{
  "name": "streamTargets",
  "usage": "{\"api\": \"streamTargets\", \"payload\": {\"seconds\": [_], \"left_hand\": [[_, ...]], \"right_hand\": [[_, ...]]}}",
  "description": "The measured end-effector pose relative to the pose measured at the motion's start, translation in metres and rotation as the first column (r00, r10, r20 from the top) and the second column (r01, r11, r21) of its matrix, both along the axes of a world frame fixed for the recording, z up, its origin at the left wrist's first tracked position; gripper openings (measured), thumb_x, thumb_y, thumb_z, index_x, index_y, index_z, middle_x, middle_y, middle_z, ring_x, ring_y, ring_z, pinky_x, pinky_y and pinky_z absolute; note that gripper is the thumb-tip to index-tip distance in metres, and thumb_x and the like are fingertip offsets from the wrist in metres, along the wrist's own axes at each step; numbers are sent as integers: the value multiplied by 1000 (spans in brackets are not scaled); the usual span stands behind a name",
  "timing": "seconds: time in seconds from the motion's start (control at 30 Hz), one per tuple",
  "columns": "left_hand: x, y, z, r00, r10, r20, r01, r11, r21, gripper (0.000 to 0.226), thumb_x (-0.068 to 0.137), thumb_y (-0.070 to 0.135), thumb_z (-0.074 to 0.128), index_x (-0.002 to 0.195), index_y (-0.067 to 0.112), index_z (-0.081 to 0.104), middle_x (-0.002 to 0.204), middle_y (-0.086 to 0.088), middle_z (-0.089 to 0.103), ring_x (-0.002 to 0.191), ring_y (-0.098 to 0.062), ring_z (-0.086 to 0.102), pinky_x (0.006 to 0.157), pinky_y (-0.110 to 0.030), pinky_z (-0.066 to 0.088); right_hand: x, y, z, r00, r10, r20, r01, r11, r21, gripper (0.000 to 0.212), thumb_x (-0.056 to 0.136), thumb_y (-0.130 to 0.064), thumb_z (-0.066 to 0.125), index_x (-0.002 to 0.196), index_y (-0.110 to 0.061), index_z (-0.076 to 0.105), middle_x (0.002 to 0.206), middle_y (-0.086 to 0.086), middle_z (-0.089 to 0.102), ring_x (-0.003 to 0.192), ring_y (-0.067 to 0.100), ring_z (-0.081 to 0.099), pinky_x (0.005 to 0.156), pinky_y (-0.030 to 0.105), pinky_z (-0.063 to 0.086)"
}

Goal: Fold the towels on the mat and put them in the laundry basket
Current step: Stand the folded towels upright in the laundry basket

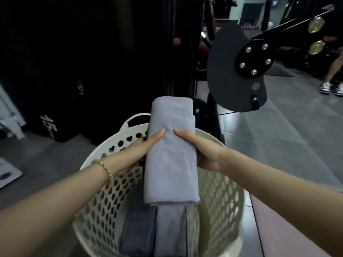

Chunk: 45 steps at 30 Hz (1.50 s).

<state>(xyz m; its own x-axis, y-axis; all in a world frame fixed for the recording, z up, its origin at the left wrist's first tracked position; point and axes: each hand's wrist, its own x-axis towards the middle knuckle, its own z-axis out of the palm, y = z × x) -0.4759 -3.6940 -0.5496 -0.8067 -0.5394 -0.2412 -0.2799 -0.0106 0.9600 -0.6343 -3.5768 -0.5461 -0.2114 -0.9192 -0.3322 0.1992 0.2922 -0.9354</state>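
Head view has you holding a folded grey towel (172, 164) just above the laundry basket (222, 191), not yet set in. Your left hand (137, 154) and right hand (202, 153) each have a closed grip on its long sides, thumbs on top, fingers hidden beneath. A dark towel (137, 232) and a paler towel (170, 232) already lie folded inside. The job looks well along: this one needs lowering onto them. Whether more wait on the mat cannot be told.

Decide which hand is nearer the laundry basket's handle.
Left. The left hand grips the left edge of the folded grey towel, close by the handle; the right hand grips the opposite edge, across the towel from it.
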Motion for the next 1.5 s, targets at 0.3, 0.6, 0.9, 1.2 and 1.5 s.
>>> {"api": "streamTargets", "payload": {"seconds": [0.3, 0.6, 0.9, 1.2, 1.5], "left_hand": [[122, -70, -51, 949, 71, 307, 210, 583, -785, 69, 83, 76, 23, 131, 34, 48, 127, 22, 47, 113, 2, 42, 97, -26, 40], [129, -71, -78, 993, 77, 84, 28, 555, -831, 75, 77, 80, 9, 114, 39, 59, 98, 42, 43, 101, 6, 42, 89, -10, 23], [122, -68, -77, 989, 87, 121, 57, 529, -847, 66, 81, 69, 16, 115, 33, 60, 106, 25, 57, 101, 0, 46, 93, -15, 22], [120, -67, -72, 962, 100, 253, 168, 514, -841, 74, 77, 76, 10, 119, 36, 56, 110, 21, 59, 103, -5, 47, 100, -24, 28], [112, -60, -51, 903, 97, 419, 338, 444, -830, 81, 75, 80, 9, 134, 34, 44, 134, 14, 50, 124, -6, 43, 109, -28, 24]], "right_hand": [[58, -60, -77, 994, -106, 18, 103, 987, 125, 85, 54, -58, 82, 124, -17, 57, 113, 2, 70, 104, 21, 66, 94, 40, 51], [94, -84, -173, 960, -266, -90, 278, 944, 177, 65, 73, -47, 76, 124, -15, 51, 116, 0, 64, 105, 19, 62, 97, 37, 49], [110, -65, -220, 966, -178, -186, 233, 912, 337, 67, 89, -47, 58, 143, -18, 30, 137, 1, 49, 121, 21, 51, 100, 35, 43], [88, -65, -205, 916, 78, -394, 144, 852, 504, 89, 82, -61, 58, 147, -17, 16, 143, 4, 40, 120, 26, 49, 89, 38, 47], [49, -56, -152, 784, 215, -582, 55, 910, 411, 86, 89, -43, 59, 150, -8, 10, 148, 11, 37, 134, 26, 39, 108, 29, 33]]}}
